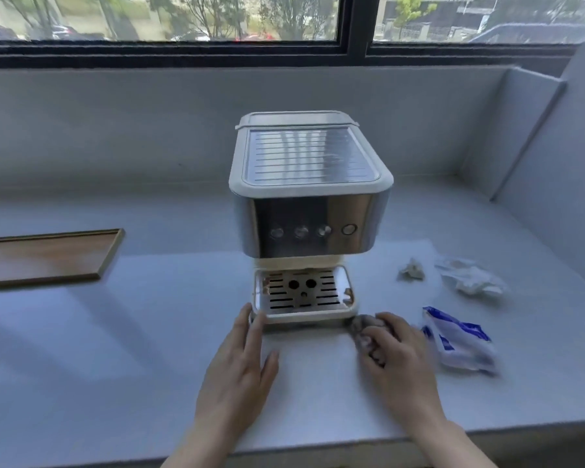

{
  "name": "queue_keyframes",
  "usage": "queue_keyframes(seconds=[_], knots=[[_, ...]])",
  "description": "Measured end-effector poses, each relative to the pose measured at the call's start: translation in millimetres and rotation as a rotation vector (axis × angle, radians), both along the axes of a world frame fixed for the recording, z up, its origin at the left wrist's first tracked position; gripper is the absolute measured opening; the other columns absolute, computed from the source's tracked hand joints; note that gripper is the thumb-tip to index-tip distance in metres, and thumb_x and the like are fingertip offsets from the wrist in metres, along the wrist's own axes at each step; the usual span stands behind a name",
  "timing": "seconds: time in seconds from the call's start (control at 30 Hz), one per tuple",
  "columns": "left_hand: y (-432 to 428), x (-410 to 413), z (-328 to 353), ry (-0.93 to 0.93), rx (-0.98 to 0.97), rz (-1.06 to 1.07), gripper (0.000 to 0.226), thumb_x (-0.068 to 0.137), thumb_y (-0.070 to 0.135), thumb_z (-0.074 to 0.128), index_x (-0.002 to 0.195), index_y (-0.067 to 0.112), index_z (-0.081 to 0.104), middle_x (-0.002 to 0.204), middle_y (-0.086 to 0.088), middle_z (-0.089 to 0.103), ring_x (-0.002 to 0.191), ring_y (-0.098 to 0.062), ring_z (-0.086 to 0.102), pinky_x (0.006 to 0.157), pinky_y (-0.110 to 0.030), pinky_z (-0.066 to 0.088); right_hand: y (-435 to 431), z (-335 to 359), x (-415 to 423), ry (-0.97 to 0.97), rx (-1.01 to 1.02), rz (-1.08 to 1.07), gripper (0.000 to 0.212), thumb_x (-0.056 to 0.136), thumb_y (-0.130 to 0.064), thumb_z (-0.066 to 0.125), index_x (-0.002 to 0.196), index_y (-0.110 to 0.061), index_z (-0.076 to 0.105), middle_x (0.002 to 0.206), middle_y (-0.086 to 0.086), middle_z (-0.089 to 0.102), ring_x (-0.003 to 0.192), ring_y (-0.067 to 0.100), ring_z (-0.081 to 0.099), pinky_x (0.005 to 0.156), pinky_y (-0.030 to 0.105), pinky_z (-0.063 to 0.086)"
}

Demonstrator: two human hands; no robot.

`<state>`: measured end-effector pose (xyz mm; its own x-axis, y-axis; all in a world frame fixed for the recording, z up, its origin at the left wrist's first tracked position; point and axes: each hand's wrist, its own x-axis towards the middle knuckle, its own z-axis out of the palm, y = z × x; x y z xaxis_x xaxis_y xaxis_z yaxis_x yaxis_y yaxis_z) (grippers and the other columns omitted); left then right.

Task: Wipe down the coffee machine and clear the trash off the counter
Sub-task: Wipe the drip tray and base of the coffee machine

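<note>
At the middle of the pale surface [149, 332], below a window, stands the coffee machine [309, 197], its drip tray [303, 293] facing the person. The left hand [240, 373] lies low beside the tray's front-left corner, its fingers [244, 322] straight and close together, tips touching the rim. The right hand [399, 363] curls round a bunched grey cloth [362, 327] pressed at the front-right corner of the base; blur makes it hard to tell how much cloth meets the machine.

The machine looks heavy and rigid, with a broad body over a narrower foot, so bracing it low at the base seems wise. Its polished steel front is probably slick and quick to smear. The slotted tray plate may sit loose, and brownish marks show at its corners. The cloth is soft and should mould to edges.

To the right, apart from the machine, lie a blue-and-white wrapper [460, 342] just beside the right hand, a crumpled white paper [470, 282] and a small grey wad [412, 270]. All appear light and crushable, easy to pinch anywhere. A wooden tray [48, 256] sits far left.
</note>
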<state>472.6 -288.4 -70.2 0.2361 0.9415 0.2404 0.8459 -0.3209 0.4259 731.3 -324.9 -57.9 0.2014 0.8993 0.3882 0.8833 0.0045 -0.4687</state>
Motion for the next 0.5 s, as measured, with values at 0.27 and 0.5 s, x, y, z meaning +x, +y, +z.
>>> queue_keyframes(seconds=[0.27, 0.5], knots=[[9.5, 0.9, -12.3, 0.112, 0.048, -0.034, 0.077, 0.090, 0.062, 0.023, 0.148, 0.038, -0.022, 0.162, 0.010, -0.018, 0.144, 0.005, -0.015, 0.118, -0.023, -0.007, 27.7, 9.5, -5.2, 0.438, 0.243, 0.024, 0.038, 0.081, -0.022, 0.076, 0.101, -0.051, 0.063, 0.119, -0.024, 0.054, 0.112, -0.003, 0.055, 0.086, 0.002, 0.039], [8.0, -0.3, -11.4, 0.093, 0.067, -0.031, 0.078, 0.090, 0.061, 0.025, 0.150, 0.036, -0.017, 0.162, 0.012, -0.016, 0.141, 0.009, -0.014, 0.117, -0.023, 0.000, 8.6, -16.5, -22.5, 0.049, 0.184, 0.151, 0.023, 0.080, -0.018, 0.069, 0.102, -0.026, 0.070, 0.123, -0.003, 0.053, 0.095, 0.025, 0.052, 0.079, 0.035, 0.049]])
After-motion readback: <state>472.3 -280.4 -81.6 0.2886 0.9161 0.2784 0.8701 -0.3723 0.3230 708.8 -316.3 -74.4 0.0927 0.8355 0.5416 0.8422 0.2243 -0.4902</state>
